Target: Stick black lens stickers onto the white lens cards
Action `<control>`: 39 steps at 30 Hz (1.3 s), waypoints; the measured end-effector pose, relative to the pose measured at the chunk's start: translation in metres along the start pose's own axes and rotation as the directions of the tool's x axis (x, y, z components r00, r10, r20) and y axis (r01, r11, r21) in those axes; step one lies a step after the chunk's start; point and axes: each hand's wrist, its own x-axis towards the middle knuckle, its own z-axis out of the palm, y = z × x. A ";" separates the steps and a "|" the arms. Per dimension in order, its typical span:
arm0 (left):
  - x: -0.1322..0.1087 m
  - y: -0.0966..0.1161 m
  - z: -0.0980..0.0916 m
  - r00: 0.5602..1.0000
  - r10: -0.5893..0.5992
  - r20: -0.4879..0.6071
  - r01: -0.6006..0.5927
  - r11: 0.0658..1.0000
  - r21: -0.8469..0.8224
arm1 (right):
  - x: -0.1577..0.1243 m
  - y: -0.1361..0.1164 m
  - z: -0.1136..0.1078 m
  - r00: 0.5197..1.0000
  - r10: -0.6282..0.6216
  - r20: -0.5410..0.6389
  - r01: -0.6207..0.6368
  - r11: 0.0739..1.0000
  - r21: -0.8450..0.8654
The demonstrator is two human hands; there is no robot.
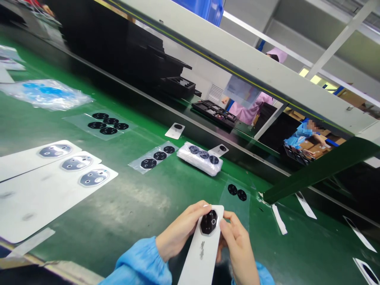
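Observation:
Both hands hold a white phone back cover (202, 253) above the green bench. My left hand (178, 233) grips its left edge, thumb near the top. My right hand (237, 245) pinches the right edge, thumb touching the dark round camera lens piece (209, 222) set in the cover's upper end. Just beyond lies a clear film with two black lens discs (236, 192).
Three white back covers (44, 178) lie at left. Film sheets with black discs (108, 125), (156, 156), a wrapped bundle (200, 158) and a blue-printed bag (44, 93) sit on the mat. More covers (359, 233) ride the dark conveyor. People in pink and blue work beyond.

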 end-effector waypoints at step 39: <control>0.003 0.001 -0.011 0.979 0.198 -0.059 -0.179 0.956 0.232 | -0.003 0.020 -0.036 0.997 0.062 -0.051 -0.069 0.987 -0.148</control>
